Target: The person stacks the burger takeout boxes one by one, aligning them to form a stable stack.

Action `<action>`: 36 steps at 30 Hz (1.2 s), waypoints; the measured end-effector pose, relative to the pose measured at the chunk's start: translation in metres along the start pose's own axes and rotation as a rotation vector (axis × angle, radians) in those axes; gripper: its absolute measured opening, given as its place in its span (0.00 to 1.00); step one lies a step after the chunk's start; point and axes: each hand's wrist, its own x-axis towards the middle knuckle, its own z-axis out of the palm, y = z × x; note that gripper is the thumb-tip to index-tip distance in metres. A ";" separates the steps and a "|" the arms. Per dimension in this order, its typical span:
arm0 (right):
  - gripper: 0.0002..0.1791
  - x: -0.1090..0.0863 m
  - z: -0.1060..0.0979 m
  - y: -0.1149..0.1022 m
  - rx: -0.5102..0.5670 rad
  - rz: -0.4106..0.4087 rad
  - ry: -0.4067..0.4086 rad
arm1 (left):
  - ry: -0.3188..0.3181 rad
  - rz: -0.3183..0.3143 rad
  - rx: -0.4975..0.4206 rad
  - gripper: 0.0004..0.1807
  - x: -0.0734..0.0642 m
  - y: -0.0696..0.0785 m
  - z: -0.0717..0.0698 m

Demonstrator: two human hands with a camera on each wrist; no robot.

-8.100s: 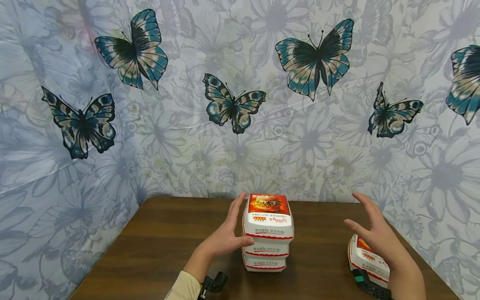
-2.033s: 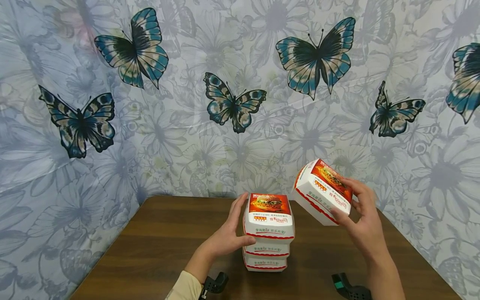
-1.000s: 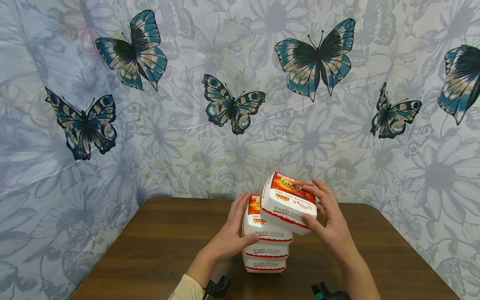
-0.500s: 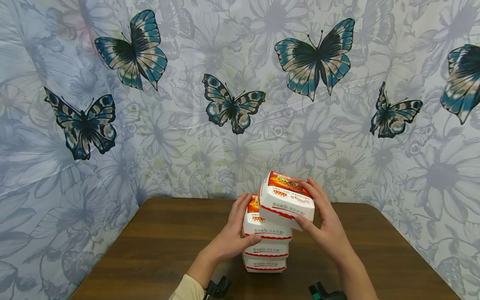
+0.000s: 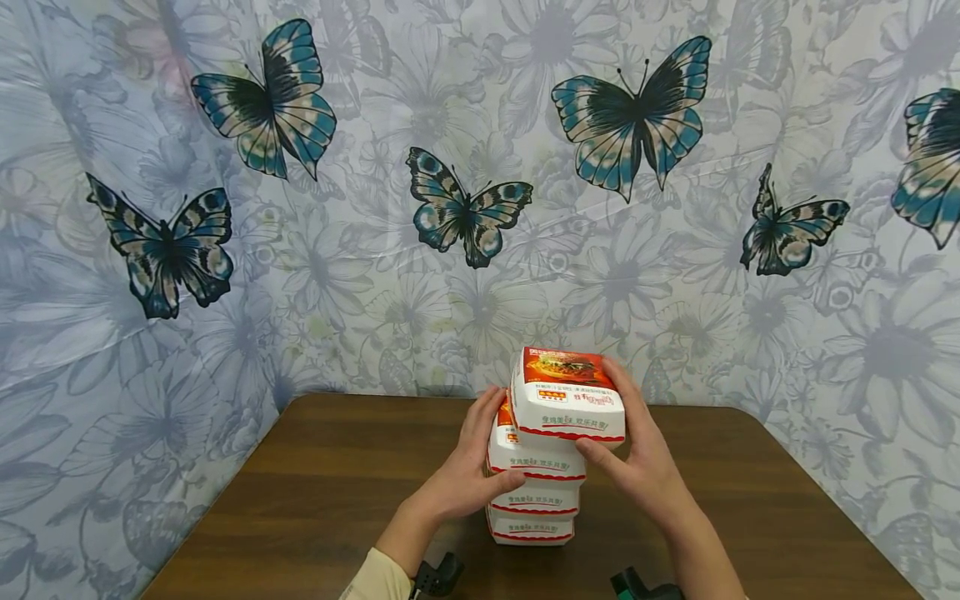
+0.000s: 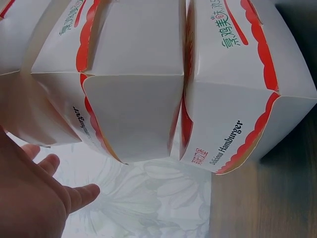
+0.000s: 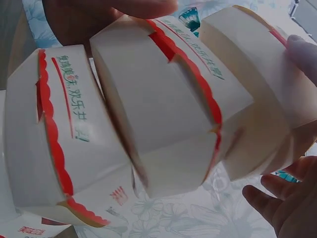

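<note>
Several white hamburger boxes with red trim and a burger picture on the lid are in the head view. Three form a stack [image 5: 531,504]. My right hand [image 5: 637,454] holds another hamburger box [image 5: 570,408] at its right side, thumb low in front. That box overlaps the top of the stack, shifted to the right; I cannot tell whether it rests there. Along the stack's left side lies my left hand [image 5: 461,479], thumb across the front and fingers extended upward. In the left wrist view its fingers [image 6: 81,196] stand spread beside the boxes. Right fingertips [image 7: 260,198] show beside the box.
The stack stands on a brown wooden table [image 5: 337,467]. Behind it hangs a floral cloth [image 5: 360,317] with printed butterflies. A black wrist device [image 5: 437,575] is on the left wrist, another [image 5: 637,583] by the right.
My right hand has taken the box from the table's right side and brought it left over the stack. Its tilt has lessened. My left hand has stayed beside the stack.
</note>
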 end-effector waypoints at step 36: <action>0.59 -0.004 0.027 0.004 -0.065 -0.016 -0.005 | 0.027 0.091 -0.086 0.63 0.001 -0.008 0.001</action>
